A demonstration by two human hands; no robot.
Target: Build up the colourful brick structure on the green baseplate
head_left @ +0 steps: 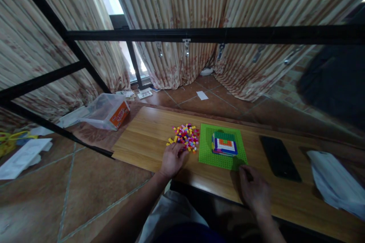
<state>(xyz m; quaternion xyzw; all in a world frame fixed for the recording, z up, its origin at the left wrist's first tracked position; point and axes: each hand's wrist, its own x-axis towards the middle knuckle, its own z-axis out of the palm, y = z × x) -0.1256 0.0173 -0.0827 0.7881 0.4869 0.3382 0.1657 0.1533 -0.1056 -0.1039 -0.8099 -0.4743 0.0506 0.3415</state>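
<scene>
Nearby lie baseplate (205, 152) and tablet (280, 157); left fingers (176, 147) curl at bricks (186, 133), right fingers (243, 173) too, grips unclear.

So there's a messy heap of tiny pink, yellow, red and purple bricks (186, 135) left of a green studded baseplate (207, 153), which has a squarish multicoloured block build (225, 145) sitting on it.
</scene>
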